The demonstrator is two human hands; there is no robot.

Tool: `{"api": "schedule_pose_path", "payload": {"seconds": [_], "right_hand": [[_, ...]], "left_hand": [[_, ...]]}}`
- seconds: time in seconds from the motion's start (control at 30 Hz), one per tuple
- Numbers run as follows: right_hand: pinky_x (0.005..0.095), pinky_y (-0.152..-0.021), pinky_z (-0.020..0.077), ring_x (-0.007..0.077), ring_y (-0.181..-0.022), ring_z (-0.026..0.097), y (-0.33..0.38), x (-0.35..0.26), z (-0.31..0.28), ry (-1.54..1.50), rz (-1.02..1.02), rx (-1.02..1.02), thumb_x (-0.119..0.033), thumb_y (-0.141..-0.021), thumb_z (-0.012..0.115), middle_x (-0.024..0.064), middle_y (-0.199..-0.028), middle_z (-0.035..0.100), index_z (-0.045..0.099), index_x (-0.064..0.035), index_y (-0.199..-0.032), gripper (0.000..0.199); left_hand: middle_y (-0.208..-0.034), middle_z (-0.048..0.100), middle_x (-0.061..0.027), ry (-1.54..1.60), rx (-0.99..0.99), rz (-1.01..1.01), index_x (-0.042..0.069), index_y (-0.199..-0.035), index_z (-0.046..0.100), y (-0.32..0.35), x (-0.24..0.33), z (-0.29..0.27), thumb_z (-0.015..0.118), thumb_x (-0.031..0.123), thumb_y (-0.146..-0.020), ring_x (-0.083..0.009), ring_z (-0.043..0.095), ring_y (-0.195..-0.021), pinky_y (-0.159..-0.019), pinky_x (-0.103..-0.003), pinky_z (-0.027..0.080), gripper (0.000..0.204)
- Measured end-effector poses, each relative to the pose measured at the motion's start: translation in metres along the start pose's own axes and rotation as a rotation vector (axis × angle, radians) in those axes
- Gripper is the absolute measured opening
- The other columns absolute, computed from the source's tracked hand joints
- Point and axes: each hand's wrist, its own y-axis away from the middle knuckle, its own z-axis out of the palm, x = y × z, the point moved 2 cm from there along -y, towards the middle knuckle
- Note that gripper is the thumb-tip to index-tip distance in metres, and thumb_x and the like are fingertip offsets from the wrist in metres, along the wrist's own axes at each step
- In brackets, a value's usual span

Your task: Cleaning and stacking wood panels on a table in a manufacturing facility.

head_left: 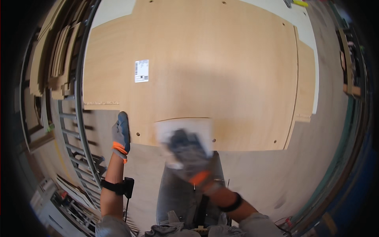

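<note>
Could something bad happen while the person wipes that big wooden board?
Maybe. The left hand grips only the corner of the wooden panel, so hard rubbing might make it slide. The right hand presses a white cloth right at the near edge, where it could slip off toward the person's legs. The cloth is blurred from fast motion, so it might also catch a small drilled hole nearby.

A single head-worn fisheye view looks steeply down, close over a wooden panel point(197, 71) and gloved hands at the near edge.
</note>
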Motion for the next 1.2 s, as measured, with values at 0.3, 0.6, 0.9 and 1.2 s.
{"api": "schedule_pose_path", "payload": {"seconds": [0.3,0.6,0.9,1.2], "right_hand": [[0.0434,-0.109,0.0259,0.0370,-0.130,0.033,0.058,0.074,-0.015,-0.608,0.718,0.615,-0.020,-0.080,0.060,0.0274,-0.134,0.041,0.045,-0.0004,-0.131,0.056],[0.0446,-0.113,0.0184,0.0335,-0.136,0.027,0.004,-0.002,-0.001,-0.488,0.100,0.832,-0.024,-0.075,0.066,0.0192,-0.141,0.037,0.046,-0.0054,-0.129,0.061],[0.0329,-0.091,0.0446,0.0175,-0.107,0.052,0.275,0.159,0.000,-1.152,0.887,1.795,-0.036,-0.096,0.044,0.0079,-0.119,0.055,0.050,-0.0034,-0.124,0.044],[0.0410,-0.108,0.0260,0.0339,-0.132,0.031,0.161,0.198,-0.094,-0.207,0.907,0.771,-0.032,-0.089,0.048,0.0244,-0.136,0.038,0.036,0.0059,-0.134,0.059]], "left_hand": [[-0.080,0.061,-0.0034,-0.050,0.176,0.025,-0.007,-0.087,0.064,-0.007,-0.004,0.003,0.045,0.044,-0.096,-0.0094,0.048,-0.076,-0.072,-0.027,0.043,0.054],[-0.105,0.062,-0.0059,0.066,-0.066,0.057,-0.007,-0.111,0.059,-0.016,-0.008,-0.009,0.041,0.049,-0.096,-0.0135,0.055,-0.091,-0.082,-0.026,0.044,0.060],[-0.111,0.060,-0.0166,-0.470,0.104,0.308,-0.011,-0.117,0.052,-0.021,0.006,-0.016,0.049,0.042,-0.094,-0.0276,0.056,-0.101,-0.090,-0.035,0.043,0.058],[-0.137,0.038,-0.0261,-0.927,-0.218,1.159,-0.003,-0.134,0.037,0.065,0.179,0.209,0.062,0.035,-0.082,-0.0414,0.030,-0.131,-0.108,-0.049,0.021,0.069]]}}
